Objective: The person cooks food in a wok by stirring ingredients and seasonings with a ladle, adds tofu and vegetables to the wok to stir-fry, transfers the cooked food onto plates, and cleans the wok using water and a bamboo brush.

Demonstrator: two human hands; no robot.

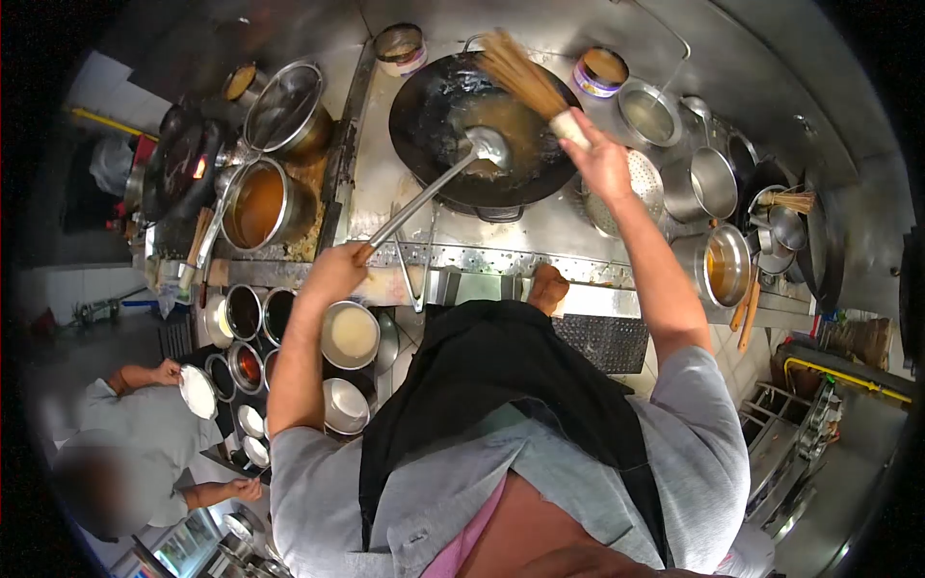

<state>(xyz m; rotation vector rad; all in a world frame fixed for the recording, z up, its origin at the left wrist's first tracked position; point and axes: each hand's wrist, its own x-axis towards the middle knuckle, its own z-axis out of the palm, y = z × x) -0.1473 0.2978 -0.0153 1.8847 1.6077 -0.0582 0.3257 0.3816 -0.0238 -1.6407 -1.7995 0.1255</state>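
A dark wok [414, 120] sits on the stove in front of me, with murky liquid [515, 120] in its bottom. My left hand [334, 275] is wrapped round the wooden end of a long-handled metal ladle [424, 197]. The ladle's bowl rests inside the wok, over the liquid. Above the wok's right side, my right hand [599, 156] grips the pale bound end of a bamboo wok brush [525, 72]. Its bristles point up and to the left, over the wok's far rim. The palm sides of both hands are hidden.
Left of the wok stand a pot of brown liquid [258, 207] and a steel pot [289, 111]. A perforated strainer [641, 188], a steel pot [701, 183] and a pot with orange liquid [718, 265] are on the right. A co-worker [145, 414] holds a white bowl at lower left.
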